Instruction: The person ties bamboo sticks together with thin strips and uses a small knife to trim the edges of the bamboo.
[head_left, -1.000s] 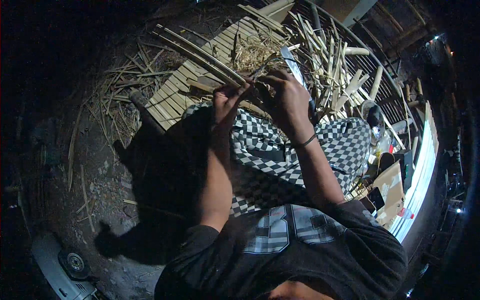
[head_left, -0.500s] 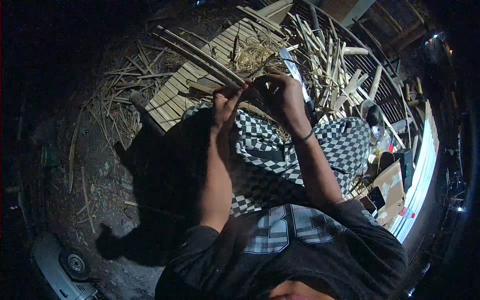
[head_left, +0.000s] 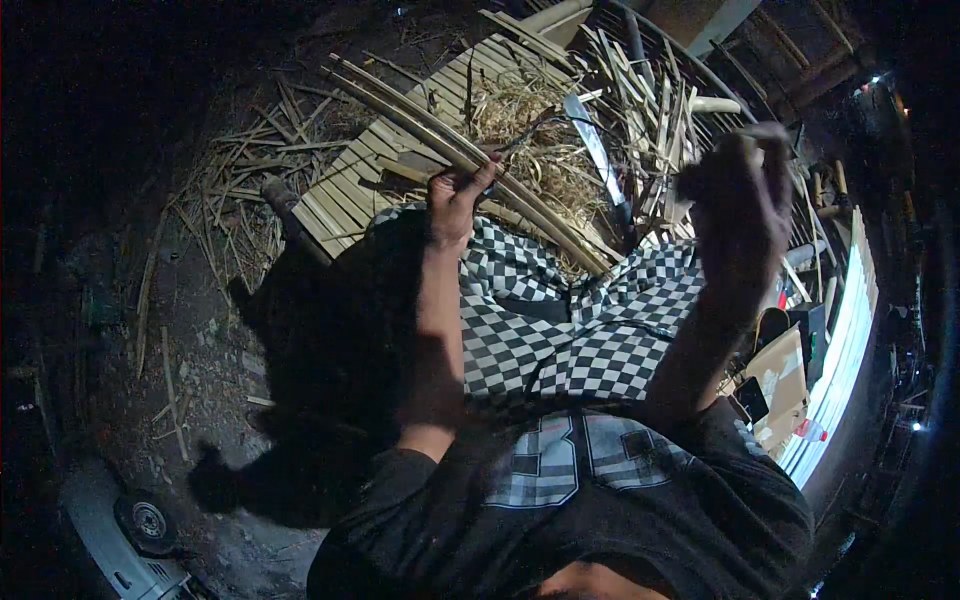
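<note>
Long pale bamboo strips (head_left: 545,217) slant across my lap, their far ends beyond the wooden slats. My left hand (head_left: 460,197) is wrapped round them near their middle, thumb on top. A thin dark cord (head_left: 532,128) loops out near the fingers of that hand; where it ends I cannot make out. Raised at the right, away from the strips, is my right hand (head_left: 742,190), dark and somewhat blurred, with curled fingers. Whatever those fingers hold, if anything, is hidden. Between the hands lies a long-bladed knife (head_left: 595,145), its dark handle toward me.
A slatted bamboo platform (head_left: 330,205) carries curly shavings (head_left: 510,105). Split bamboo offcuts (head_left: 650,120) are heaped at the right, and thin scraps (head_left: 240,190) litter the ground at the left. A cardboard box (head_left: 780,385) and a phone (head_left: 750,398) sit by my right side.
My right hand has left the strips and swung up to the right. The left hand keeps its grip. The strips' near ends, previously behind the right hand, now show over my lap.
</note>
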